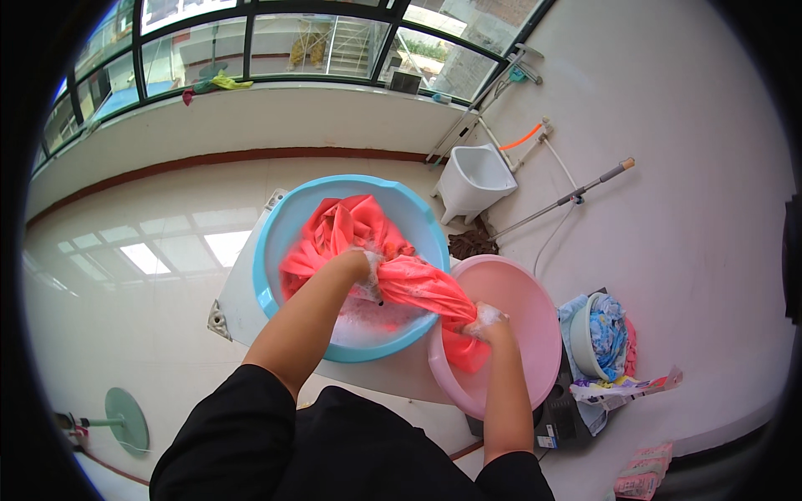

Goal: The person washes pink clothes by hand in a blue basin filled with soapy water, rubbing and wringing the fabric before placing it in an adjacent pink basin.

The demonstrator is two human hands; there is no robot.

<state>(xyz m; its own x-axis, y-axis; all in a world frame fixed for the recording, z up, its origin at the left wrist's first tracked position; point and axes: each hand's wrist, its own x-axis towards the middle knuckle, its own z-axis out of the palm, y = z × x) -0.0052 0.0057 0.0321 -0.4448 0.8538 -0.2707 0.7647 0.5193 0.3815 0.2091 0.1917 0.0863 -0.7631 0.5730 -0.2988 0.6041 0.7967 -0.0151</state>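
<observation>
A wet coral-pink cloth (351,219) lies bunched in a large blue plastic basin (269,300) with sudsy water. One stretch of it is drawn out, twisted, over the basin's right rim. My left hand (366,272), covered in foam, grips the cloth above the blue basin; its fingers are partly hidden. My right hand (485,320), also foamy, holds the other end of that stretch over a pink plastic basin (526,300). Below my right hand a loose end of the cloth hangs into the pink basin.
The blue basin rests on a white table-like surface (244,313). Beyond stand a white mop sink (479,169) and a mop (532,216) leaning on the wall. At right, a pale tub (583,338) of blue patterned cloth sits on a black object, beside a plastic packet (611,391).
</observation>
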